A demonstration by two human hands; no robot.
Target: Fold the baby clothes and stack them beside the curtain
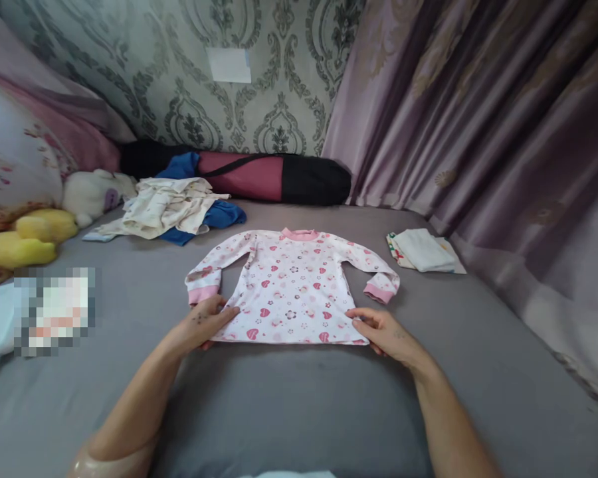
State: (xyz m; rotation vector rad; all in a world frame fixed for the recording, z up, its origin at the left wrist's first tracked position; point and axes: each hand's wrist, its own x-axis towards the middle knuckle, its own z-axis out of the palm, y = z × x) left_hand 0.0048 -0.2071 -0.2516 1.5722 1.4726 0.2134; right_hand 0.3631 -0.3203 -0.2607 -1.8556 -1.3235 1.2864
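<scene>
A small long-sleeved shirt (pixel 292 285), white with pink hearts and flowers, lies spread flat with its pink collar pointing away from me. Both sleeves reach outward and bend down to pink cuffs. My left hand (pixel 206 320) grips the lower left side of the shirt, thumb on top and the other fingers mostly hidden underneath. At the opposite lower corner, my right hand (pixel 379 330) pinches the edge of the cloth between thumb and fingers.
The grey sheet (pixel 294 405) lies under everything. Rumpled cream and blue clothes (pixel 169 206) are heaped at the back left, before a red and black long bag (pixel 249 176). Folded cloths (pixel 423 251) lie right, by purple curtains (pixel 403 99). Plush toys (pixel 20 245) and light-blue cloth (pixel 0 322) are left.
</scene>
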